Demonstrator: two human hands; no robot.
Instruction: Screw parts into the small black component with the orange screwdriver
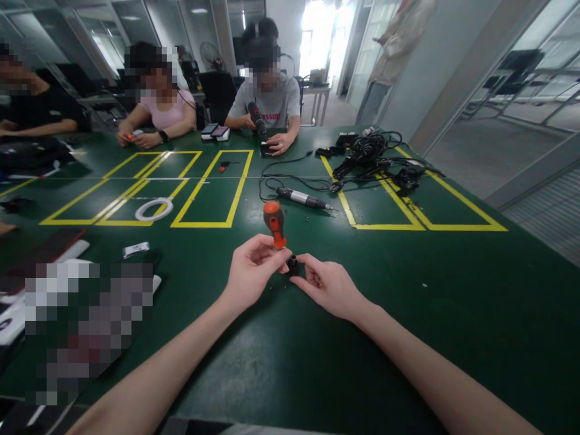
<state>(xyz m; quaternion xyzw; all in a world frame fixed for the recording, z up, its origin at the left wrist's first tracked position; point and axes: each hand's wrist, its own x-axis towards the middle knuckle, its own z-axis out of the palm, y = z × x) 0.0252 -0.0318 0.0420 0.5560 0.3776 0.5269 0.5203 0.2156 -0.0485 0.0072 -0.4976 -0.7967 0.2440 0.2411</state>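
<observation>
Green tabletop [462,308] under orange-and-black screwdriver [275,225]

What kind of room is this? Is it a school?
It looks more like a workshop or training room. A big green table has yellow tape boxes, a pile of black cables and a corded power tool.

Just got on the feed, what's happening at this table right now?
The left hand holds an orange-and-dark screwdriver handle-up, just below its handle. The right hand steadies a small black part between finger and thumb; the fingers hide the screwdriver's tip. Beyond them lie a corded pen-shaped tool and a tangle of black cables. Across the table, a person in grey holds a black tool.
</observation>
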